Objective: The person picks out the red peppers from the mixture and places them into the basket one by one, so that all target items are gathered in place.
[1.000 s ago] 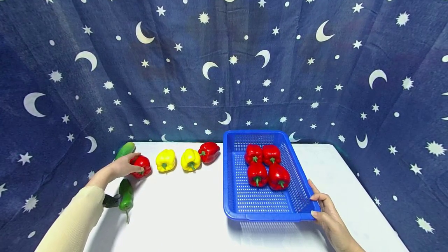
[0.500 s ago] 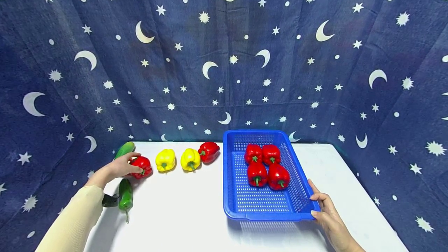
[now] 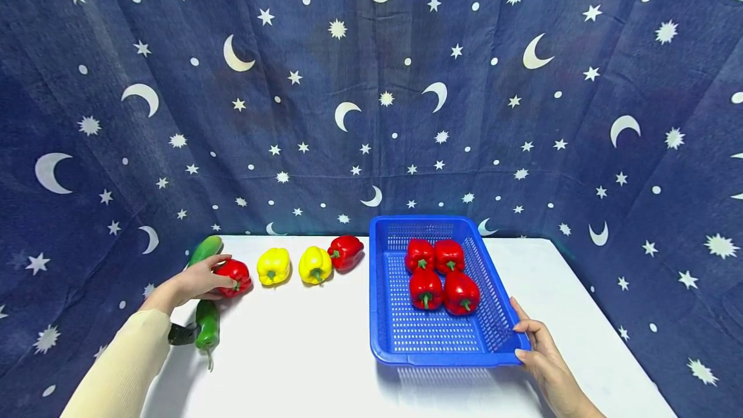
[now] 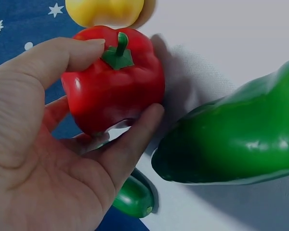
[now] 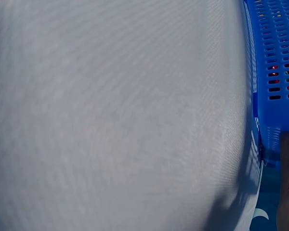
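The left hand wraps thumb and fingers round 1 red bell pepper, bracing opposite sides; the right hand pinches the blue plastic basket near 1 corner, presumably steadying it.

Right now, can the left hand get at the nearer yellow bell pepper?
Probably not straight away: the left hand is holding a red bell pepper, which also sits between it and the nearer yellow bell pepper.
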{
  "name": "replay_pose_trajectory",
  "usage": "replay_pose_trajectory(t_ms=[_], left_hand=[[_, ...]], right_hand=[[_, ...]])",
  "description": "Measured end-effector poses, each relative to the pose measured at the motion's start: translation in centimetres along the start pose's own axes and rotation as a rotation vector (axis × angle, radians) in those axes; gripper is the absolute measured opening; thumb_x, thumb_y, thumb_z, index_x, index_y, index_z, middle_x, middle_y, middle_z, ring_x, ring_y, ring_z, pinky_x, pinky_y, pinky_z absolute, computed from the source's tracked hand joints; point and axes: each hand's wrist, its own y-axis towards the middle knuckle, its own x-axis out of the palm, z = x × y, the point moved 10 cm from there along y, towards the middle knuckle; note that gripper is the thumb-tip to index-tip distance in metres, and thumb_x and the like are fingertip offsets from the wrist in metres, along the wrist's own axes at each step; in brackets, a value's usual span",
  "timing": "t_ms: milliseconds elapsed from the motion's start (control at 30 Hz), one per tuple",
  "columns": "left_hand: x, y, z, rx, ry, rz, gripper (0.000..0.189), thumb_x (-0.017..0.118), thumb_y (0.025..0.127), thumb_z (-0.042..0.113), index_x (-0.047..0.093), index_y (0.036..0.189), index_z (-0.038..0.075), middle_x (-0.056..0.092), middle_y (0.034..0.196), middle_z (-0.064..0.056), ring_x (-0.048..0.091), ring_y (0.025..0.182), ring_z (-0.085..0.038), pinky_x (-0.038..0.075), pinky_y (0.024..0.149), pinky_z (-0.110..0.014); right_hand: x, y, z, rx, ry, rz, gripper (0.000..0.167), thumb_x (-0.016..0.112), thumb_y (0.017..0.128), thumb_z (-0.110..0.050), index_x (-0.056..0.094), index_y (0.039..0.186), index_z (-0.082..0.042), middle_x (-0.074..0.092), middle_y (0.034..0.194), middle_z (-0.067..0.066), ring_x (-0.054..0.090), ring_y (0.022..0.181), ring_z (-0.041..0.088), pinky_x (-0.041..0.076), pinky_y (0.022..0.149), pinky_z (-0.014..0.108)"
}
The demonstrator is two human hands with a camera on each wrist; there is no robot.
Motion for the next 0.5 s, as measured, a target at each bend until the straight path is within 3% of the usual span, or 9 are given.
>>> replay_pose_trajectory(t_ms=[500], left_hand=[[0.02,0.1,-0.69,-0.041,-0.061,0.003,0.098,0.073,0.09,0.007,0.006,0.161,-0.001,0.02,0.149,-0.039,0.046,0.126,-0.049,0.056,0.094,-0.048]], right_hand=[[0.07,0.02,-0.12,0.0,-0.007,-0.001,0.03,0.036,0.1,0.005,0.025,0.128,0.004,0.001,0.172,-0.006,0.015,0.141,-0.018,0.042,0.099,0.018]])
